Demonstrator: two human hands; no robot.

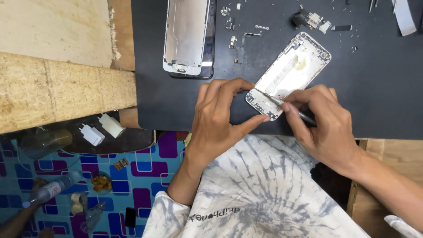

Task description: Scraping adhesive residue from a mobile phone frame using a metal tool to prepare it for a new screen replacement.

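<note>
Here the right hand (328, 128) pinches a thin metal tool (288, 107) like a pen, fingers pressed together around its shaft, the tip resting on the lower end of the phone shell (288, 75). The left hand (220, 119) steadies that same end: its forefinger curls over the shell's near left corner and its thumb presses against the bottom edge, so the shell is nipped between them rather than lifted.

The shell lies flat on the dark mat (374, 97), tilted with its far end up to the right, just ahead of both hands. It looks well stripped already, I judge: the screen panel (187, 37) lies apart to the upper left, and small parts and screws (310, 20) are scattered beyond it. The inside is mostly bare and pale. What seems left is the cluster of small pieces at the lower end, under the tool's tip. The mat sits on a wooden counter (66, 88).
</note>
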